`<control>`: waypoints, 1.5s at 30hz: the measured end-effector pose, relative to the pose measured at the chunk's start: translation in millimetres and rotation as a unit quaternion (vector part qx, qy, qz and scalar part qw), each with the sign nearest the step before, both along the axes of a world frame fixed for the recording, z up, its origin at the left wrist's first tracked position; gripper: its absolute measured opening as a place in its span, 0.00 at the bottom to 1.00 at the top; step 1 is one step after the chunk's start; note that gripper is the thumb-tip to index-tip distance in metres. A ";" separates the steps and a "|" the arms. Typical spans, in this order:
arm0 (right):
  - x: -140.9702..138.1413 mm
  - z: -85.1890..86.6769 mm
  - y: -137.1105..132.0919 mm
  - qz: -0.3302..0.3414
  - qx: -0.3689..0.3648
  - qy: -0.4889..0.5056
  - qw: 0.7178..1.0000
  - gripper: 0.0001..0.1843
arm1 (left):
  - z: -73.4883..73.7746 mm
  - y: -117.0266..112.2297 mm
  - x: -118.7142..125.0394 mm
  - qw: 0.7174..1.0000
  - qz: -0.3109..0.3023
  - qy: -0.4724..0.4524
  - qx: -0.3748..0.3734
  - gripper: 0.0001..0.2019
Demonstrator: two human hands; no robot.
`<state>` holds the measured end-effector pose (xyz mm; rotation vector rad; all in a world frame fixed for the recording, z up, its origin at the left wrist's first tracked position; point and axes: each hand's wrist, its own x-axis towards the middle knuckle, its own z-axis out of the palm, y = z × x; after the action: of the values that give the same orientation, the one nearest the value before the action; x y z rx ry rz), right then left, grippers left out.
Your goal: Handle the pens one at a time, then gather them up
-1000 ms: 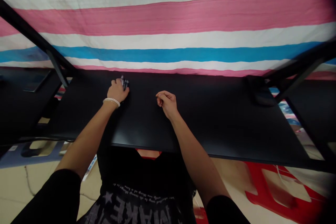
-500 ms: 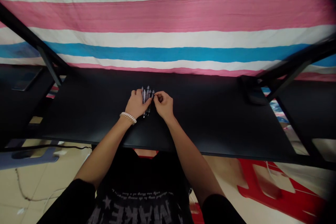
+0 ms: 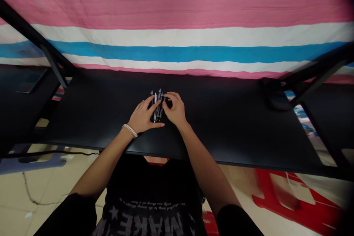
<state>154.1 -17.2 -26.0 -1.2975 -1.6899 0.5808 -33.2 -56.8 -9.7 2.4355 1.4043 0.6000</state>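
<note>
Several pens (image 3: 158, 107) with dark and clear barrels lie side by side on the black table (image 3: 226, 118), pointing away from me. My left hand (image 3: 142, 117) rests over their left side, its fingers spread across the barrels and the thumb stretched out below their near ends. On the other side, my right hand (image 3: 174, 108) has thumb and forefinger drawn together at the upper part of the rightmost pen, the other fingers curled. That pen is partly covered by the fingers. A pale twisted bracelet (image 3: 129, 130) is around my left wrist.
A dark flat object (image 3: 276, 94) lies at the table's right end, by a black slanted frame bar (image 3: 318, 66). Striped cloth (image 3: 177, 11) hangs behind the table. A red plastic stool (image 3: 293, 199) stands below right, a blue-grey one (image 3: 35, 162) below left.
My left hand has loosened from around the pens; its fingers are now spread and its thumb has moved down toward me. My right hand stays pinched at the pens' right side.
</note>
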 end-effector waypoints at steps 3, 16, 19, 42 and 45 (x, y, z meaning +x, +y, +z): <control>0.8 -0.6 1.5 0.020 0.000 -0.006 1.000 0.13 | -3.3 12.9 -0.1 1.000 -0.017 0.012 -0.002 0.48; 2.9 -7.7 6.5 -0.004 -0.003 -0.032 0.999 0.16 | -5.5 35.7 6.6 0.998 -0.052 0.014 0.021 0.45; 3.6 -6.6 5.1 -0.012 0.007 -0.041 0.999 0.15 | -4.3 32.5 7.8 0.999 -0.039 0.024 0.028 0.40; 3.9 7.6 -7.6 0.024 -0.029 0.071 0.997 0.08 | -0.6 29.8 7.4 0.968 0.010 -0.250 -0.032 0.39; -1.2 8.7 -11.3 0.079 -0.035 0.084 0.993 0.08 | -2.1 29.1 8.9 0.883 0.063 -0.452 -0.111 0.30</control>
<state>152.9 -28.5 -17.3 -1.1357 -1.6537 0.8259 -24.3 -27.7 -11.8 1.5148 1.1120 1.2973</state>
